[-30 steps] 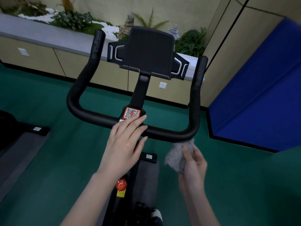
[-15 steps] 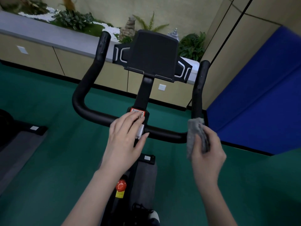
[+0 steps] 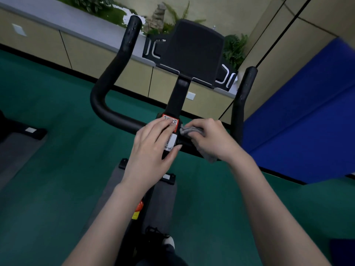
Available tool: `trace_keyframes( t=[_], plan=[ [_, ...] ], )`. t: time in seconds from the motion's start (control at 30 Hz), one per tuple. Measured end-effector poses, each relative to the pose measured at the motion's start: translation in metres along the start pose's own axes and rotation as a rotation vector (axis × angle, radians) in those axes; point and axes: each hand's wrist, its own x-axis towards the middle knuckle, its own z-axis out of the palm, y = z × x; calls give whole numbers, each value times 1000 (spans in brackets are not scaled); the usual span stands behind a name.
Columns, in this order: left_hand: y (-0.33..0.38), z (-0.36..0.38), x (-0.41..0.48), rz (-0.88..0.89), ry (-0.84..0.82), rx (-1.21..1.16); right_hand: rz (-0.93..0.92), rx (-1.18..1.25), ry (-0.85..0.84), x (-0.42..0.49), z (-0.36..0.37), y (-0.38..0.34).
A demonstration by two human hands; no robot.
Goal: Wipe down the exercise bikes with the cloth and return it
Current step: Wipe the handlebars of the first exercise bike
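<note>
On crossbar: cloth lies left-right, gripped by my right hand.
Left hand: flat, fingers straight.

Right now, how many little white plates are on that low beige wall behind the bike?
2. One plate is far left on the wall; the other is just right of the bike's centre post. More may be hidden behind the black tablet holder.

Black exercise bike, its handlebar ends rising at both sides; grey cloth, bunched, pressed on the crossbar just right of the centre stem, gripped by the right hand.
</note>
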Motion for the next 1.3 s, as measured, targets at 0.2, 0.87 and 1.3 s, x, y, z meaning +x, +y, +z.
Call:
trace_keyframes(
  t=[0.2, 0.87, 1.3],
  plan=[
    [1, 0, 0, 2, 22, 0, 19, 82, -126, 5, -15, 12],
    [11, -2, 5, -7, 18, 81, -10, -29, -45, -10, -16, 33],
    [63, 34, 9, 152, -59, 127, -6, 33, 532, -58, 8, 56]
  ],
)
